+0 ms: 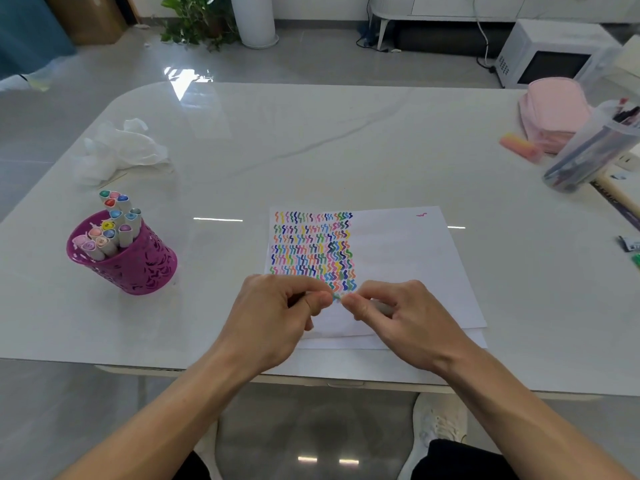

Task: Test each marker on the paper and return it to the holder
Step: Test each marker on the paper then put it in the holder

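Observation:
White paper (398,258) lies in front of me, its left half filled with rows of coloured squiggles, and one pink squiggle sits at its top right. Over its lower edge my left hand (277,317) and my right hand (398,317) meet, fingertips almost touching. Between them they pinch one marker (336,297); only a small light teal bit shows, and its white barrel runs under my right fingers. My left hand grips the end part, probably the cap. A purple cut-out holder (138,265) with several capped markers (110,223) stands at the left.
Crumpled white plastic gloves (121,150) lie at the back left. At the right edge sit a pink pouch (554,112), an orange-pink marker (519,147) and a clear tipped jar of pens (588,154). The table's near edge (311,379) runs just below my wrists.

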Demonstrator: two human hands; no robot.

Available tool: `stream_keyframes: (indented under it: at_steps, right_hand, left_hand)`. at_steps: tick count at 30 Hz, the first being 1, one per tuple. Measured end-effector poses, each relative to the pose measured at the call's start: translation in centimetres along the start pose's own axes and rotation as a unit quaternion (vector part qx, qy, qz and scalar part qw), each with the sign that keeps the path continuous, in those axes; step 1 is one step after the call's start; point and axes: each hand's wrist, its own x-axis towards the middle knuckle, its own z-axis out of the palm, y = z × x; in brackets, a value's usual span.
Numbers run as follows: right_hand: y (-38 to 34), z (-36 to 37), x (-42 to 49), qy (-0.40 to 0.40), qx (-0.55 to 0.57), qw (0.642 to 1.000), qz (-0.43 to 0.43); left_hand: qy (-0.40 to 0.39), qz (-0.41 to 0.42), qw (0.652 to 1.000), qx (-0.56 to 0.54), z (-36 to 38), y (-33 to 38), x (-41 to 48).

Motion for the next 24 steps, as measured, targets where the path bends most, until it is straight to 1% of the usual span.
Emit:
stream_keyframes:
  at_steps: [3, 7, 9, 11, 13, 14, 16, 18, 21, 24]
  right_hand:
    - [0.0, -0.4, 0.2, 0.010, -0.003, 1.000, 0.012]
    - [0.6, -0.8, 0.3, 0.038, 0.098, 0.994, 0.026]
    - [0.1, -1.0, 0.3, 0.048, 0.191, 0.979, 0.044]
    - [-0.3, -1.2, 0.5, 0.049, 0.295, 0.952, 0.070]
    - [-0.3, -1.4, 0.5, 0.045, 0.353, 0.931, 0.084]
    - [-0.1, -1.3, 0.5, 0.046, 0.353, 0.932, 0.074]
    - [0.3, -1.1, 0.3, 0.058, 0.309, 0.948, 0.052]
    - [0.6, -0.7, 0.1, 0.069, 0.273, 0.958, 0.057]
    - [0.9, 0.0, 0.0, 0.074, 0.280, 0.954, 0.084]
    - [1.2, 0.4, -0.1, 0.082, 0.277, 0.953, 0.094]
  left_hand:
    - [0.024, -0.004, 0.999, 0.045, -0.3, -0.7, 0.4]
    - [0.031, 0.050, 0.993, 0.107, -0.4, -2.0, 0.6]
    - [0.021, 0.086, 0.987, 0.131, -0.2, -2.7, 0.6]
    - [0.008, 0.120, 0.979, 0.165, -0.1, -3.3, 0.7]
    - [-0.018, 0.152, 0.968, 0.201, 0.1, -3.8, 0.8]
    - [-0.035, 0.161, 0.964, 0.211, 0.2, -3.9, 0.8]
    - [-0.060, 0.172, 0.961, 0.210, 0.5, -4.3, 0.9]
    - [-0.066, 0.186, 0.958, 0.210, 0.7, -4.6, 0.9]
    - [-0.065, 0.197, 0.954, 0.216, 0.8, -4.7, 0.8]
    - [-0.071, 0.203, 0.952, 0.218, 0.9, -4.9, 0.8]
